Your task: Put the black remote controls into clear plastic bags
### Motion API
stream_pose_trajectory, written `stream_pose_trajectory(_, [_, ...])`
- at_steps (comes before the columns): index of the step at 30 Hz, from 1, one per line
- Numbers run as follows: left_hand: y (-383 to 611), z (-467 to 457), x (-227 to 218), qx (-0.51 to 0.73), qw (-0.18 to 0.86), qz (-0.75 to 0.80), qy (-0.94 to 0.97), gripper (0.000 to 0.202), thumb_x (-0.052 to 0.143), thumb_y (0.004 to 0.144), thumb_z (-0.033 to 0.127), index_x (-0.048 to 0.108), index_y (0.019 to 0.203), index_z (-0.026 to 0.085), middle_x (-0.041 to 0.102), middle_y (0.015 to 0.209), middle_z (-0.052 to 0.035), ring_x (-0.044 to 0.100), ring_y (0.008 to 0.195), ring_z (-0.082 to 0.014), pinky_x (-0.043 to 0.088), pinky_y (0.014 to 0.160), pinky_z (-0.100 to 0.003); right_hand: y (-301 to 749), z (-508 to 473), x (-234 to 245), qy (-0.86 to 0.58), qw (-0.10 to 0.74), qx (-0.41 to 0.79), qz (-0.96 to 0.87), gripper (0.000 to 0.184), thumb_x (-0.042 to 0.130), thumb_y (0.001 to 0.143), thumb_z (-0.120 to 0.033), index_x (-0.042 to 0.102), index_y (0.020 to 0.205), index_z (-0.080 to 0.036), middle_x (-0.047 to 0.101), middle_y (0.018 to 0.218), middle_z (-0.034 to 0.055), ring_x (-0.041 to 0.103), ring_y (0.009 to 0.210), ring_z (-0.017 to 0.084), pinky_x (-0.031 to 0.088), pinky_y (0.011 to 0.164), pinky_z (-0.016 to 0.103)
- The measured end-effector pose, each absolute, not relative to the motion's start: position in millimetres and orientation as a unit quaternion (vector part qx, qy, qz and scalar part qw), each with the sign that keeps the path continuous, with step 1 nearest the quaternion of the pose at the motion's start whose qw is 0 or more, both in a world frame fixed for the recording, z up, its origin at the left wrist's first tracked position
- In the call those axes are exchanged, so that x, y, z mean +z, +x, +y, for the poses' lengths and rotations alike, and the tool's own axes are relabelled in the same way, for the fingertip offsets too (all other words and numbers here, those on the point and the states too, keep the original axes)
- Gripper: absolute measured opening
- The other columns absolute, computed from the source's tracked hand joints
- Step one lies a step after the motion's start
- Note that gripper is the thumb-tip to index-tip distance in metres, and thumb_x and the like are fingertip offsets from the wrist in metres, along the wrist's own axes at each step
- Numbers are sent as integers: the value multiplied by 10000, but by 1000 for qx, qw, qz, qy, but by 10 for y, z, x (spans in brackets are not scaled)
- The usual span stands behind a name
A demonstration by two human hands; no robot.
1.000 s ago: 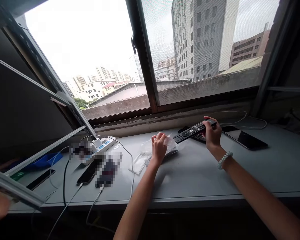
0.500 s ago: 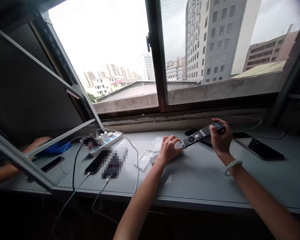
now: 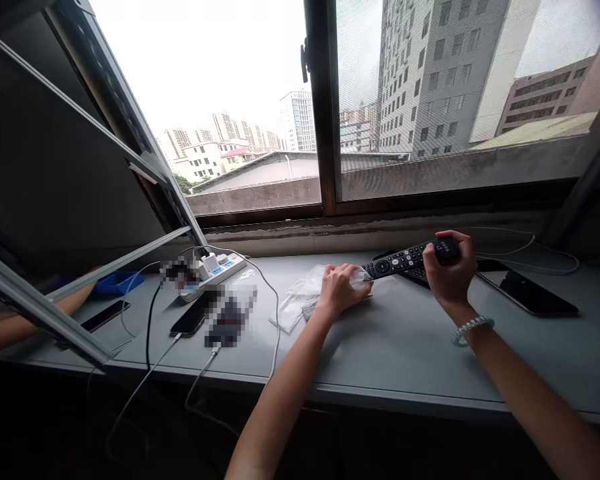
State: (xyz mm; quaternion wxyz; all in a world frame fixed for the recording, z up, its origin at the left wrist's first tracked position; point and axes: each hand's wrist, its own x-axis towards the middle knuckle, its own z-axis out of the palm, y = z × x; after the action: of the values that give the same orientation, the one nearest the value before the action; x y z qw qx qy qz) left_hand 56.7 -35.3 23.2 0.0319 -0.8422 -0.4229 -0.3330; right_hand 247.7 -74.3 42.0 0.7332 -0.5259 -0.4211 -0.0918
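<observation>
A black remote control (image 3: pixel 397 262) with rows of buttons slants above the desk, its button face toward me. My right hand (image 3: pixel 450 267) grips its wide upper end, thumb on the front. At the remote's lower end, my left hand (image 3: pixel 341 288) pinches a clear plastic bag (image 3: pixel 300 297). The remote's tip is against the bag's edge; whether it is inside, I cannot tell. More crumpled plastic lies under and left of my left hand. Another dark button device (image 3: pixel 416 275) lies on the desk behind the remote, partly hidden.
A dark tablet (image 3: pixel 533 293) lies at the right. Left are a power strip (image 3: pixel 220 272) with plugs, a phone (image 3: pixel 193 319) on a cable, and trailing cords. Beyond a metal frame (image 3: pixel 125 263), another person's arm (image 3: pixel 70 300) rests near a blue tray (image 3: pixel 117 285) and a phone (image 3: pixel 105 316).
The view has shifted slightly. The remote stays in my right hand and the bag in my left; the remote's lower end now sits closer by my left thumb. The other person's hand has moved lower.
</observation>
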Motion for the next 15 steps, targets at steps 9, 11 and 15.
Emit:
stream_pose_trajectory(9, [556, -358, 263, -320, 43, -440, -838, 302, 585, 736, 407, 599, 952, 197, 652, 938, -26, 598, 818, -178, 377, 892, -332, 2472, -743, 435, -517, 720, -81, -456, 200, 572, 675, -295, 507, 846, -213, 535, 762, -10, 483, 606, 124, 416, 607, 261])
stream_pose_trajectory(11, [557, -361, 266, -313, 35, -447, -837, 314, 604, 712, 382, 589, 975, 211, 648, 958, -23, 594, 844, -187, 380, 890, -335, 2466, -756, 431, -505, 721, -80, -468, 167, 557, 687, -279, 503, 832, -216, 524, 733, -19, 475, 590, 119, 409, 593, 253])
stream_pose_trajectory(15, [558, -363, 257, -293, 20, -449, -844, 343, 642, 668, 356, 583, 981, 229, 639, 983, -25, 581, 915, -208, 385, 886, -343, 2439, -795, 425, -491, 710, -82, -498, 126, 545, 702, -261, 500, 811, -217, 509, 694, -29, 460, 555, 109, 391, 552, 237])
